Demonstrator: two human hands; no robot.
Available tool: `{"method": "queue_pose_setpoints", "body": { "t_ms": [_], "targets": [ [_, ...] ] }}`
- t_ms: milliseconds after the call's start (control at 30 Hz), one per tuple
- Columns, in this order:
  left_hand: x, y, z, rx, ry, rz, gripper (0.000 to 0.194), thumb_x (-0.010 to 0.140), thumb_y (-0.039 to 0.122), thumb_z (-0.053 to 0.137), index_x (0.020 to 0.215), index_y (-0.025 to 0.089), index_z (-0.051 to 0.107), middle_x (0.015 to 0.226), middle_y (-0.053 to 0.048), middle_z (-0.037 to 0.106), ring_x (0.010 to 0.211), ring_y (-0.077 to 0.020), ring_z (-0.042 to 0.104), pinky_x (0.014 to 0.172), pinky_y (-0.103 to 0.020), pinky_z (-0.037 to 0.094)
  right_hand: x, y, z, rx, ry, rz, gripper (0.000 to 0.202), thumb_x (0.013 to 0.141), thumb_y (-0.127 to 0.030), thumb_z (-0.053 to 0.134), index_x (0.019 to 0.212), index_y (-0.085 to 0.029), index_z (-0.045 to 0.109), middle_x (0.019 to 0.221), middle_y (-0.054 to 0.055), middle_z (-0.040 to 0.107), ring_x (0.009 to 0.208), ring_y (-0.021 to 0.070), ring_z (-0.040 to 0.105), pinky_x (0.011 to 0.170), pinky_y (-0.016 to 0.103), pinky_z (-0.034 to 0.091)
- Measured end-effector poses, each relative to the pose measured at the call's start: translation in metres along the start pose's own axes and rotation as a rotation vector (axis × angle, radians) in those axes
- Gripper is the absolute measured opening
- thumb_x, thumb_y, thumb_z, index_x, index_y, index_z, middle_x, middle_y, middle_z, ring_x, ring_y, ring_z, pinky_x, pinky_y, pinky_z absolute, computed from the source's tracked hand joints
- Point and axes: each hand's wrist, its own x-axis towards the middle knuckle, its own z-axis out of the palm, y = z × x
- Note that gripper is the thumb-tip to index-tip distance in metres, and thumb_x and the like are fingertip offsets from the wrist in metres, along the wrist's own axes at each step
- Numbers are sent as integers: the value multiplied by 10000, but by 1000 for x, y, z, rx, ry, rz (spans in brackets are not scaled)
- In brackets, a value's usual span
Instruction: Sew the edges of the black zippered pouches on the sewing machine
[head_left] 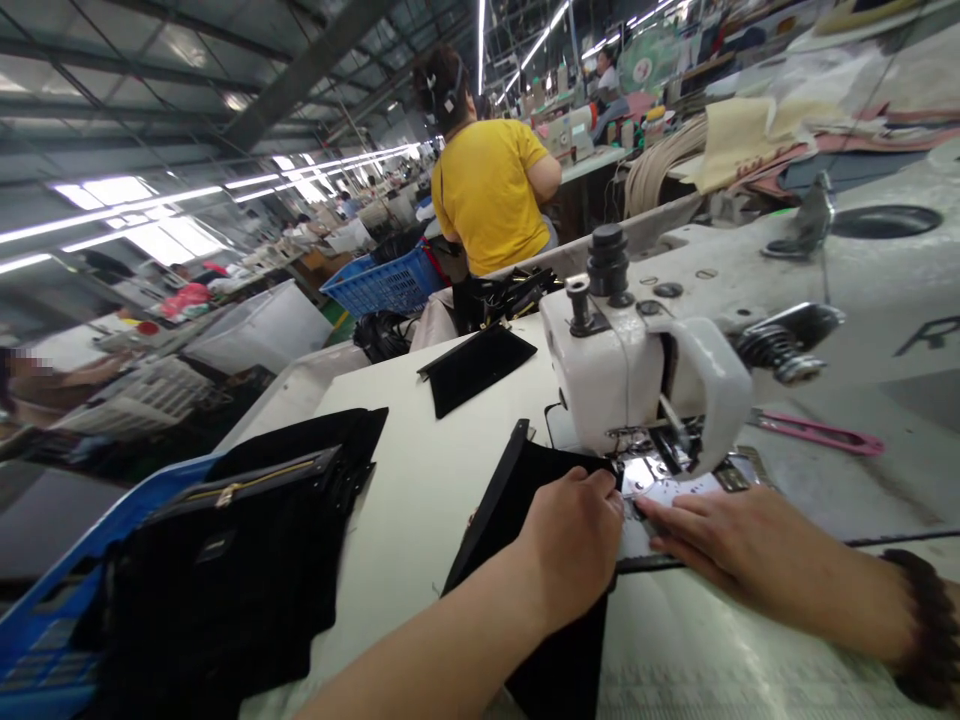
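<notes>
A white sewing machine [600,370] stands at the right, its metal plate [660,490] lit below the head. Just left of that plate, my left hand [574,540] has its fingers curled on the edge of a black fabric piece [495,510]. The fabric spreads beneath my left wrist and hangs toward the front. My right hand [720,535] lies low on the plate, fingers stretched out toward the left hand. Whether its fingertips touch the fabric cannot be made out.
Black pieces with a gold zipper [225,560] lie over a blue basket [45,610] at the left. A small black piece [480,368] is behind the machine's left side. Pink snips [825,432] lie at the right. A person in yellow [491,195] sits ahead.
</notes>
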Motion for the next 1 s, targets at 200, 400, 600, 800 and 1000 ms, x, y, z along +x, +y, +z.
{"method": "queue_pose_setpoints", "body": {
  "t_ms": [200,400,600,800,1000],
  "targets": [
    [-2,-21,-2,-35,-36,45,163,872,112,510,926,118,664,966,-71,680,999,-197,587,904,-306,451,0,1,0,-15,-84,19,207,915,-246,455,1067,-173,575,674,-17,627,533,157,590,458,302,282],
    [-50,-27,-13,27,-5,-326,440,822,274,634,1218,100,552,1277,-166,535,1150,-301,517,965,-427,435,1,-11,-13,-53,-114,-80,148,897,-216,499,1002,-207,602,632,-21,570,494,162,513,455,322,207],
    [-84,20,7,-24,0,-337,481,776,190,648,1234,83,548,1213,-189,577,1068,-341,572,892,-456,501,-4,-21,-27,-11,-72,-239,182,879,-145,510,1044,-172,583,719,-2,568,594,170,518,545,312,309],
    [-94,18,9,-15,171,-295,424,812,294,598,1174,73,574,1146,-183,617,1004,-319,606,881,-502,500,-10,-22,-31,38,-71,-50,128,790,-118,591,686,-191,573,668,8,543,548,171,517,500,305,345],
    [-100,41,41,163,503,165,245,908,192,453,1120,166,574,1154,-94,639,1025,-219,624,842,-332,538,-47,-48,-38,60,-3,-81,266,755,-96,499,977,-203,600,849,30,644,747,214,606,704,351,463]
  ]
}}
